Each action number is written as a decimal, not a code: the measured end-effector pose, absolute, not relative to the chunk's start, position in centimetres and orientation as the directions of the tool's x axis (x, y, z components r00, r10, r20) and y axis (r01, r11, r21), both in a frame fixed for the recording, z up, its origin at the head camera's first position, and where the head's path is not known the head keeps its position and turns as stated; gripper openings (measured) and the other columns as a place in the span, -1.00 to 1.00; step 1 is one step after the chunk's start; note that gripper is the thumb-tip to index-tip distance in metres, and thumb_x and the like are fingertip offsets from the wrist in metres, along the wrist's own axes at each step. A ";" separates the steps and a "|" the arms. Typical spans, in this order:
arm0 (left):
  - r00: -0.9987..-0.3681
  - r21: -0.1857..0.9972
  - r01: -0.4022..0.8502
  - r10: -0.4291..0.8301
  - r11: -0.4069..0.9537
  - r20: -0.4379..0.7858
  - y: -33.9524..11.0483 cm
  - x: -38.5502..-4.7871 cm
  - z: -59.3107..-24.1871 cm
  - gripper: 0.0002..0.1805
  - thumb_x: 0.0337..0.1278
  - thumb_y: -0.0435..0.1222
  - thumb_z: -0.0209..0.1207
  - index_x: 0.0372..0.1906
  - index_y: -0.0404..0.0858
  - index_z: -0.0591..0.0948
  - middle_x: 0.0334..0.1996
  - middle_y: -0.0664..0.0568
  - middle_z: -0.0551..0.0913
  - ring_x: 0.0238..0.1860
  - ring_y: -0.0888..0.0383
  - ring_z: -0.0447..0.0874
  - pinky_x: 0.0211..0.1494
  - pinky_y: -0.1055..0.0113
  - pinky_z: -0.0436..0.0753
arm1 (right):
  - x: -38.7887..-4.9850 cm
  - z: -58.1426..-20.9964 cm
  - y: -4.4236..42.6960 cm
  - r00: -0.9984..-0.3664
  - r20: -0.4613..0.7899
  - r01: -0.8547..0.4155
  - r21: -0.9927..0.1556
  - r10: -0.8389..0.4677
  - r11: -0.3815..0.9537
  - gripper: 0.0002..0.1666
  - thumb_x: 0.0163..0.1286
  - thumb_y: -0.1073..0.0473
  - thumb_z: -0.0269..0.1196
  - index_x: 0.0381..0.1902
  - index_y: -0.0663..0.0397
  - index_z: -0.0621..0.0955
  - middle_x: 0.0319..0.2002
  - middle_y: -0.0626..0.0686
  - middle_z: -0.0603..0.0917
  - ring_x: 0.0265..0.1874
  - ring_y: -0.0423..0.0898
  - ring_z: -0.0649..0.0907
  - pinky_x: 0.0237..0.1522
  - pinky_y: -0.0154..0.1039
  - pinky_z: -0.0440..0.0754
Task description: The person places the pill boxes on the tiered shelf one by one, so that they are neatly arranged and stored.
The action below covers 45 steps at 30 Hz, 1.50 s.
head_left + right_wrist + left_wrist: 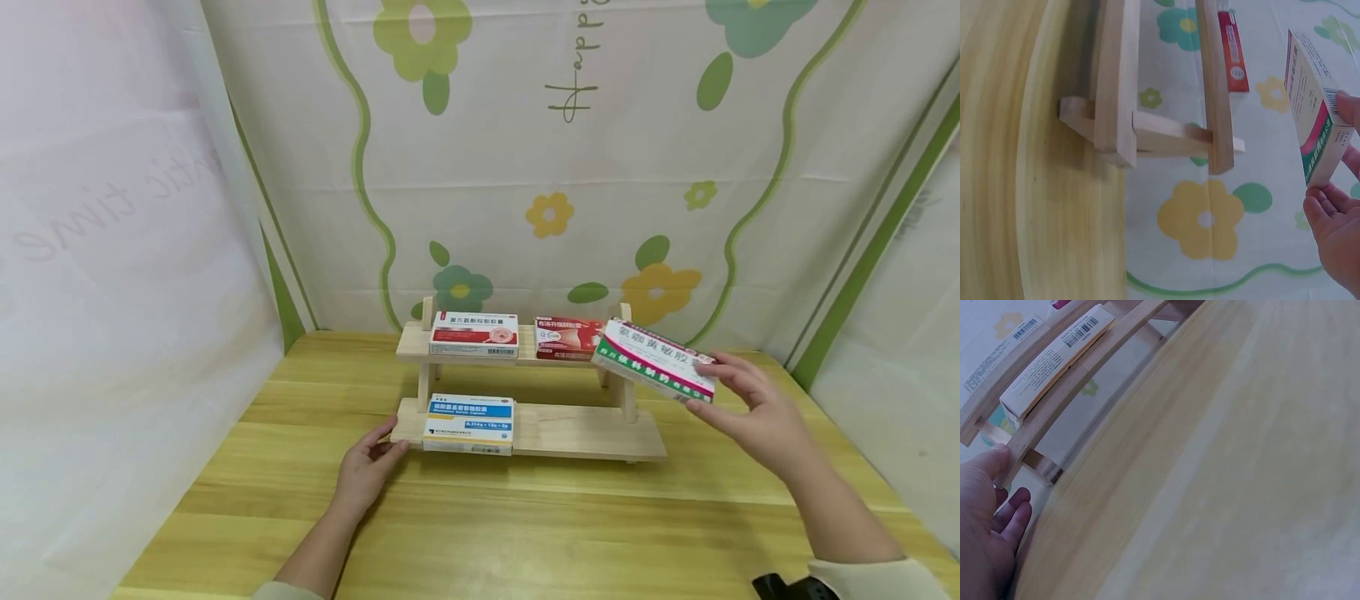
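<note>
My right hand [761, 421] pinches a white, green and magenta medicine box [652, 361] by its right end. The box is tilted in the air, in front of the right end of the upper shelf. In the right wrist view, the same medicine box [1313, 106] is apart from the wood. At the left end of the lower shelf, my left hand [363, 471] holds the wooden two-tier rack [573, 429]. Thumb on top and fingers below show in the left wrist view, where the hand [988, 519] is at the shelf's corner.
A red-and-white medicine box [474, 334] and a red one [567, 337] stand on the upper shelf. On the lower shelf's left part is a blue-and-white medicine box [469, 425]. Flowered cloth [480, 167] hangs behind the wooden table [525, 533].
</note>
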<state>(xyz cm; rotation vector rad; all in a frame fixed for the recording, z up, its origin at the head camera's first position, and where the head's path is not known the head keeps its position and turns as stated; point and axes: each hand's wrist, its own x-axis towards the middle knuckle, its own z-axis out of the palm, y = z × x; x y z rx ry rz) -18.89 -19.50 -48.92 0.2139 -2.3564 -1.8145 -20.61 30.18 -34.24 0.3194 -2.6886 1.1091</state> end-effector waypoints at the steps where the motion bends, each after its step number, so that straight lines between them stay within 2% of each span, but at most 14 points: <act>1: -0.977 0.967 -0.016 -0.210 0.253 0.039 -19.5 -18.9 -48.9 -0.42 0.24 -0.24 0.27 0.34 -0.25 0.46 0.35 -0.13 0.46 0.08 0.07 0.58 -0.06 0.63 0.55 | -20.6 -34.4 29.8 -0.951 0.280 -0.291 -0.666 -0.132 0.687 -0.37 0.30 0.03 0.37 0.24 0.19 0.50 0.50 0.19 0.17 0.32 0.42 0.32 0.18 0.16 0.47; 3: -0.977 0.968 -0.017 -0.209 0.251 0.037 -19.5 -18.9 -48.9 -0.42 0.24 -0.23 0.28 0.35 -0.25 0.46 0.35 -0.13 0.46 0.07 0.09 0.58 -0.06 0.63 0.55 | -20.5 -34.6 29.0 -0.944 0.286 -0.318 -0.663 -0.162 0.678 -0.40 0.28 0.05 0.39 0.20 0.19 0.53 0.47 0.21 0.21 0.32 0.41 0.32 0.12 0.40 0.38; 6: -0.977 0.970 -0.017 -0.209 0.243 0.035 -19.6 -19.0 -48.9 -0.41 0.24 -0.22 0.28 0.35 -0.26 0.45 0.35 -0.12 0.45 0.04 0.16 0.58 -0.06 0.63 0.55 | -20.4 -35.1 27.9 -0.934 0.297 -0.351 -0.655 -0.200 0.669 -0.44 0.24 0.05 0.42 0.15 0.14 0.57 0.43 0.22 0.28 0.30 0.38 0.37 0.15 0.28 0.44; 8: -0.978 0.971 -0.017 -0.207 0.237 0.033 -19.6 -19.0 -49.0 -0.40 0.23 -0.21 0.29 0.35 -0.26 0.45 0.35 -0.12 0.45 0.01 0.21 0.58 -0.06 0.63 0.55 | -20.4 -35.5 27.4 -0.929 0.296 -0.366 -0.642 -0.222 0.674 -0.46 0.23 0.04 0.43 0.13 0.08 0.60 0.42 0.18 0.32 0.30 0.34 0.39 0.19 0.07 0.50; 12: -0.978 0.973 -0.016 -0.204 0.230 0.032 -19.6 -19.0 -49.0 -0.39 0.23 -0.21 0.29 0.36 -0.26 0.44 0.35 -0.14 0.45 -0.02 0.28 0.57 -0.07 0.62 0.56 | -20.4 -36.5 26.6 -0.926 0.275 -0.376 -0.649 -0.257 0.661 -0.45 0.23 0.01 0.42 0.14 0.05 0.60 0.43 0.16 0.32 0.31 0.35 0.41 0.19 0.13 0.53; 15: -0.978 0.974 -0.018 -0.205 0.224 0.029 -19.5 -19.1 -49.0 -0.41 0.24 -0.24 0.28 0.35 -0.25 0.45 0.34 -0.13 0.46 -0.03 0.30 0.57 -0.07 0.62 0.56 | -20.5 -37.2 26.1 -0.926 0.257 -0.377 -0.671 -0.278 0.638 -0.43 0.22 0.01 0.43 0.15 0.07 0.59 0.43 0.20 0.31 0.32 0.40 0.38 0.16 0.39 0.42; 16: -0.978 0.975 -0.018 -0.207 0.220 0.028 -19.5 -19.1 -48.9 -0.41 0.24 -0.24 0.28 0.35 -0.25 0.45 0.34 -0.12 0.46 -0.03 0.30 0.57 -0.07 0.61 0.57 | -20.6 -37.5 25.9 -0.925 0.252 -0.378 -0.676 -0.284 0.632 -0.43 0.21 0.02 0.44 0.15 0.07 0.59 0.43 0.20 0.31 0.32 0.40 0.38 0.17 0.41 0.39; 25: -0.979 0.975 0.001 -0.199 0.223 0.047 -19.5 -19.0 -48.9 -0.39 0.24 -0.21 0.28 0.36 -0.28 0.44 0.37 -0.16 0.43 0.04 0.16 0.58 -0.07 0.62 0.56 | -21.2 -39.9 24.8 -0.919 0.223 -0.386 -0.687 -0.326 0.616 -0.45 0.16 0.04 0.47 0.12 0.00 0.63 0.41 0.22 0.36 0.28 0.37 0.44 0.21 0.35 0.40; 31: -0.978 0.974 -0.015 -0.208 0.224 0.032 -19.5 -19.1 -49.0 -0.41 0.24 -0.23 0.28 0.35 -0.25 0.45 0.35 -0.12 0.45 0.03 0.17 0.58 -0.07 0.62 0.56 | -21.7 -41.7 24.6 -0.920 0.198 -0.376 -0.689 -0.337 0.619 -0.45 0.15 0.01 0.48 0.09 0.00 0.64 0.39 0.26 0.37 0.25 0.40 0.46 0.21 0.36 0.40; 39: -0.977 0.976 -0.013 -0.209 0.216 0.034 -19.4 -18.8 -48.9 -0.40 0.23 -0.24 0.28 0.36 -0.27 0.44 0.33 -0.19 0.47 0.06 0.11 0.58 -0.09 0.62 0.56 | -21.7 -42.7 24.2 -0.932 0.150 -0.339 -0.681 -0.329 0.650 -0.43 0.10 -0.05 0.49 0.07 -0.03 0.65 0.41 0.25 0.36 0.38 0.40 0.27 0.26 0.48 0.21; 45: -0.977 0.978 -0.029 -0.210 0.209 0.016 -19.5 -18.8 -48.8 -0.39 0.24 -0.25 0.28 0.37 -0.26 0.42 0.34 -0.18 0.45 0.02 0.23 0.57 -0.10 0.62 0.56 | -21.7 -43.1 24.2 -0.933 0.136 -0.334 -0.675 -0.334 0.658 -0.41 0.09 -0.08 0.49 0.07 -0.01 0.65 0.41 0.24 0.36 0.39 0.43 0.25 0.28 0.44 0.22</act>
